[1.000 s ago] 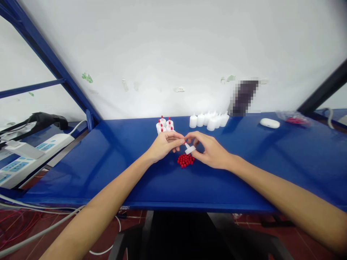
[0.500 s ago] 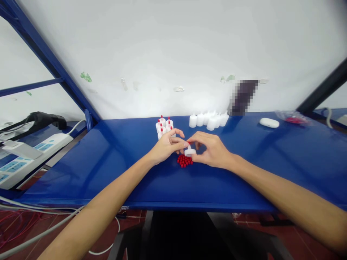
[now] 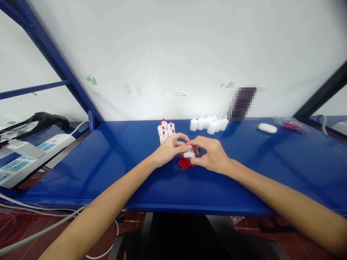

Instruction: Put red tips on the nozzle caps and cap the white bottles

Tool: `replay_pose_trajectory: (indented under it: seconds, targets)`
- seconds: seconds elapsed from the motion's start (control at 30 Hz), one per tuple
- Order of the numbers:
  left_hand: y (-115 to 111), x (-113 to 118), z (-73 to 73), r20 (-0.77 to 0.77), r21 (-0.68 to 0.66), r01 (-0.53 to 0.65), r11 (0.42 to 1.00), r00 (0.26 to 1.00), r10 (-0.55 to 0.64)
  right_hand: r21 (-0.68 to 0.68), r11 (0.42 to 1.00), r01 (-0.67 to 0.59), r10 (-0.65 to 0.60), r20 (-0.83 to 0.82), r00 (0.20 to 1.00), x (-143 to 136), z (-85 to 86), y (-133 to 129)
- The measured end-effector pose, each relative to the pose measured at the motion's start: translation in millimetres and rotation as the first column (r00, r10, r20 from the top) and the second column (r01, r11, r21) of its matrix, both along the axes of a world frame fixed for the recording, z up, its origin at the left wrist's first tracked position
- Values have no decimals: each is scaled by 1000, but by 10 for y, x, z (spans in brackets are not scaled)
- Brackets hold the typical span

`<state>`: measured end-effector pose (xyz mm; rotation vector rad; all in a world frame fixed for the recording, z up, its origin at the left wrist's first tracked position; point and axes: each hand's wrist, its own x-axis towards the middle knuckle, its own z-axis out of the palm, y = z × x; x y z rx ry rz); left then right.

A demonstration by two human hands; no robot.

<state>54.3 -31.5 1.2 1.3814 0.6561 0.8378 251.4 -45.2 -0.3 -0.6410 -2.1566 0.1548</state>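
Note:
In front of me, my left hand (image 3: 175, 146) and my right hand (image 3: 211, 151) meet over the table. My right thumb and fingers hold a white nozzle lid (image 3: 189, 154), round and wide at its base. Left thumb and fingertips pinch its top, where they cover the small red cap. Below lies a cluster of loose red caps (image 3: 185, 164) on the blue surface. Behind my left hand stand several white bottles with red tips (image 3: 163, 134), partly hidden by it. Farther back to the right is a group of white bottles without red tips (image 3: 211, 124).
The blue table (image 3: 244, 184) runs up to a white wall. Toward the right lie a white rounded case (image 3: 267, 128) and a clear bag with red pieces (image 3: 291, 125). A power strip (image 3: 35, 159) with cables sits at left, beside the blue frame (image 3: 67, 81).
The white lid has tipped more level, and the red cap on its nozzle has gone out of sight behind my fingers. My hands are closer together. The view has shifted slightly.

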Motion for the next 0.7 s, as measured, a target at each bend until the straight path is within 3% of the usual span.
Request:
replay_pose_trajectory:
  seconds: [0.1, 0.17, 0.23, 0.33, 0.47, 0.53, 0.6, 0.7]
  targets:
    - [6, -42, 74, -79, 152, -91, 984, 992, 103, -78, 997, 15, -6, 114, 993, 39, 3, 41]
    - [3, -113, 148, -194, 345, -148, 927, 955, 224, -127, 990, 55, -32, 181, 983, 107, 18, 87]
    - [1, -216, 213, -301, 577, -141, 804, 879, 370, -141, 985, 104, -82, 155, 984, 200, 33, 154]
    - [20, -377, 249, -387, 807, 22, 590, 774, 502, -130, 976, 176, -181, -26, 983, 338, 34, 281]
    - [79, -487, 204, -444, 888, 251, 385, 687, 576, -246, 924, 292, -363, -330, 871, 454, -13, 441]
    - [99, -498, 187, -428, 904, 306, 299, 662, 616, -303, 892, 336, -440, -412, 798, 500, -38, 498]
    - [108, -507, 187, -410, 910, 327, 253, 632, 658, -319, 875, 364, -477, -446, 757, 549, -54, 537]
    - [117, -542, 203, -410, 906, 347, 243, 574, 708, -336, 855, 395, -509, -397, 764, 603, -67, 574]
